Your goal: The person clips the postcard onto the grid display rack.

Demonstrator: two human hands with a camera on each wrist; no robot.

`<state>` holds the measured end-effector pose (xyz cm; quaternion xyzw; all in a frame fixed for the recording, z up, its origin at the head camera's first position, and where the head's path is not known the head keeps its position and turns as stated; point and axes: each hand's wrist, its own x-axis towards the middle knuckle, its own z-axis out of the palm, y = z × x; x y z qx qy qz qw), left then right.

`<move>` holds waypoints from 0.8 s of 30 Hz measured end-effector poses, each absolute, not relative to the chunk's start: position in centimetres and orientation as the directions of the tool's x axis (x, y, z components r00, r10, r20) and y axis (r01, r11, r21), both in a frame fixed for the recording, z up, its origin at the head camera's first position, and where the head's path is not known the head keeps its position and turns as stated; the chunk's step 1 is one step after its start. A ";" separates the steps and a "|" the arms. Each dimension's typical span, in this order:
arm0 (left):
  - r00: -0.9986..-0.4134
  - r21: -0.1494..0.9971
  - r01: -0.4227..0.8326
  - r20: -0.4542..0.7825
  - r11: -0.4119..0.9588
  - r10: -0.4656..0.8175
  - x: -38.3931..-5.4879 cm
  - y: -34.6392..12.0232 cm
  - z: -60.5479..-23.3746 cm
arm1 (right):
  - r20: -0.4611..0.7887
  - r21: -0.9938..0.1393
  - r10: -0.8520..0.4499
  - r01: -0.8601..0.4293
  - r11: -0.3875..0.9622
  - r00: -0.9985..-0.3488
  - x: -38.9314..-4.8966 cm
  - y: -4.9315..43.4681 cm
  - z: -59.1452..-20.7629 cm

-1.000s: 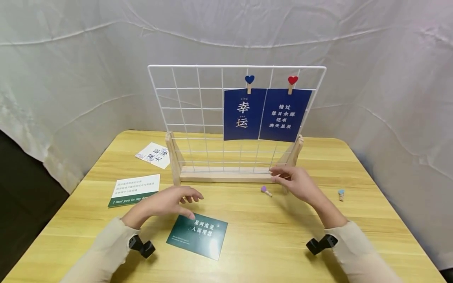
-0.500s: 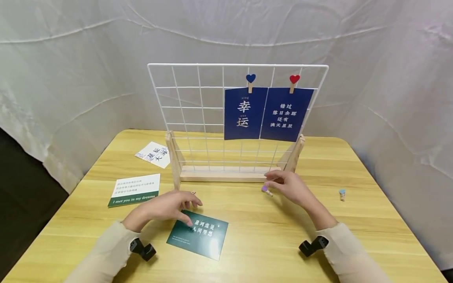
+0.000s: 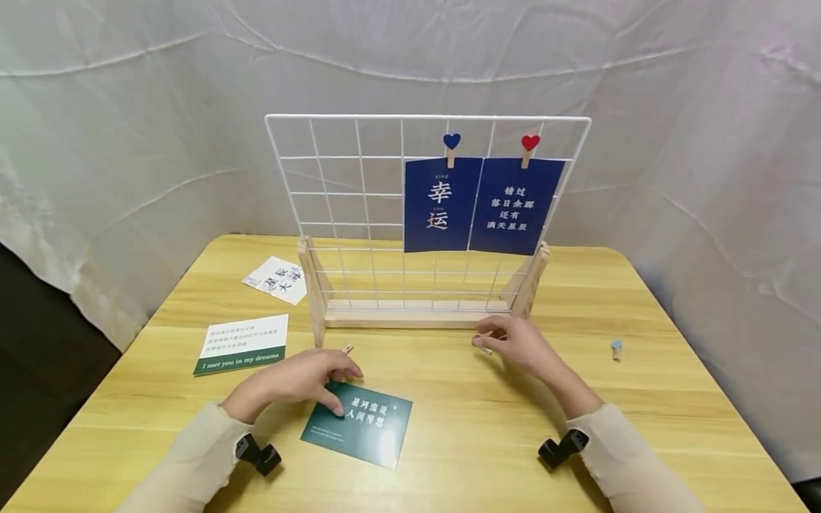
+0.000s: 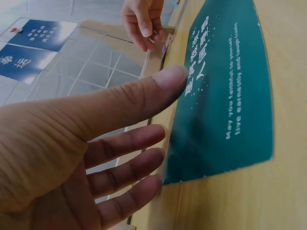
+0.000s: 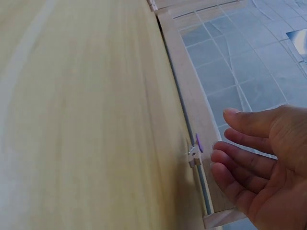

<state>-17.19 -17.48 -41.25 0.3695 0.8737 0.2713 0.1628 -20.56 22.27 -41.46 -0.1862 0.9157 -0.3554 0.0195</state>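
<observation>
A green postcard [image 3: 378, 434] with white lettering lies on the table beneath my left hand [image 3: 308, 374]. The left thumb [image 4: 172, 79] overlaps the card's edge in the left wrist view, and the other fingers are spread and loosely bent beside it. Just past those fingers, a small wooden clip [image 3: 348, 350] peeks out. My right hand [image 3: 516, 342] hovers low by the grid stand's base, fingers loosely curved. A purple-topped wooden clip [image 5: 194, 155] lies right at its fingertips, partly covered by them in the head view; nothing is pinched.
A white wire grid [image 3: 349, 174] stands on a wooden base [image 3: 410, 317], bearing two navy cards [image 3: 442, 239] under blue [image 3: 452, 140] and red [image 3: 530, 142] heart clips. A green-white card [image 3: 240, 340] and white card [image 3: 279, 280] lie left; a blue-topped clip [image 3: 616, 350] lies right.
My right hand has moved left and slightly down, from the stand's right foot to the purple clip. The left hand has shifted slightly down over the green postcard.
</observation>
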 end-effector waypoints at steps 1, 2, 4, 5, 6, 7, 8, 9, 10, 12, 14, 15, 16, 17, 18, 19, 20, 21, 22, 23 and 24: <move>-0.676 0.590 0.557 -0.085 0.584 0.732 -17.2 -17.5 -41.3 | 0.090 -0.655 -0.353 -0.323 0.684 -0.931 -20.6 22.2 -41.6; -0.679 0.587 0.556 -0.087 0.588 0.729 -17.2 -17.5 -41.3 | 0.081 -0.656 -0.347 -0.312 0.688 -0.934 -20.6 22.2 -41.7; -0.684 0.580 0.556 -0.088 0.596 0.724 -17.3 -17.6 -41.3 | 0.076 -0.656 -0.345 -0.307 0.690 -0.936 -20.5 22.2 -41.8; -0.685 0.577 0.556 -0.089 0.598 0.723 -17.3 -17.6 -41.2 | 0.078 -0.655 -0.349 -0.313 0.688 -0.934 -20.5 22.2 -41.9; -0.685 0.575 0.557 -0.090 0.599 0.723 -17.3 -17.6 -41.3 | 0.080 -0.652 -0.352 -0.316 0.689 -0.933 -20.5 22.2 -42.0; -0.683 0.576 0.557 -0.092 0.598 0.725 -17.4 -17.6 -41.3 | 0.080 -0.647 -0.354 -0.319 0.693 -0.932 -20.5 22.2 -42.1; -0.681 0.578 0.556 -0.095 0.598 0.726 -17.4 -17.6 -41.3 | 0.079 -0.644 -0.355 -0.320 0.695 -0.931 -20.5 22.1 -42.2; -0.679 0.580 0.556 -0.097 0.596 0.727 -17.3 -17.6 -41.3 | 0.082 -0.636 -0.362 -0.328 0.699 -0.929 -20.5 22.1 -42.4; -0.677 0.581 0.556 -0.098 0.594 0.730 -17.3 -17.6 -41.3 | 0.083 -0.627 -0.365 -0.333 0.704 -0.927 -20.5 22.1 -42.5; -0.673 0.581 0.559 -0.100 0.592 0.733 -17.3 -17.7 -41.4 | 0.087 -0.611 -0.369 -0.342 0.714 -0.926 -20.5 22.1 -42.7; -0.668 0.578 0.566 -0.097 0.589 0.737 -17.3 -17.8 -41.4 | 0.093 -0.607 -0.372 -0.349 0.714 -0.924 -20.4 22.0 -42.7; -0.665 0.575 0.572 -0.093 0.586 0.741 -17.3 -17.9 -41.5 | 0.096 -0.603 -0.373 -0.352 0.716 -0.923 -20.4 22.0 -42.8; -0.663 0.571 0.577 -0.090 0.584 0.743 -17.3 -17.9 -41.5 | 0.099 -0.601 -0.373 -0.354 0.716 -0.922 -20.4 22.0 -42.8; -0.662 0.567 0.582 -0.086 0.583 0.744 -17.3 -18.0 -41.5 | 0.101 -0.597 -0.374 -0.357 0.719 -0.922 -20.4 21.9 -42.8; -0.661 0.564 0.587 -0.082 0.582 0.746 -17.3 -18.0 -41.6 | 0.102 -0.592 -0.374 -0.358 0.722 -0.922 -20.4 21.9 -42.8; -0.659 0.561 0.591 -0.079 0.580 0.748 -17.3 -18.1 -41.6 | 0.104 -0.588 -0.376 -0.362 0.723 -0.921 -20.4 21.8 -42.8; -0.659 0.557 0.594 -0.076 0.580 0.748 -17.3 -18.1 -41.6 | 0.107 -0.584 -0.376 -0.364 0.726 -0.921 -20.4 21.8 -42.8; -0.659 0.554 0.597 -0.073 0.580 0.748 -17.2 -18.1 -41.6 | 0.112 -0.576 -0.377 -0.369 0.729 -0.919 -20.4 21.8 -42.8; -0.662 0.551 0.597 -0.073 0.583 0.746 -17.2 -18.2 -41.6 | 0.116 -0.570 -0.379 -0.374 0.732 -0.918 -20.4 21.7 -42.9; -0.663 0.546 0.599 -0.071 0.585 0.745 -17.2 -18.2 -41.7 | 0.118 -0.564 -0.380 -0.376 0.735 -0.918 -20.4 21.7 -42.9; -0.664 0.543 0.600 -0.071 0.587 0.744 -17.2 -18.2 -41.7 | 0.120 -0.561 -0.380 -0.379 0.736 -0.917 -20.5 21.7 -43.0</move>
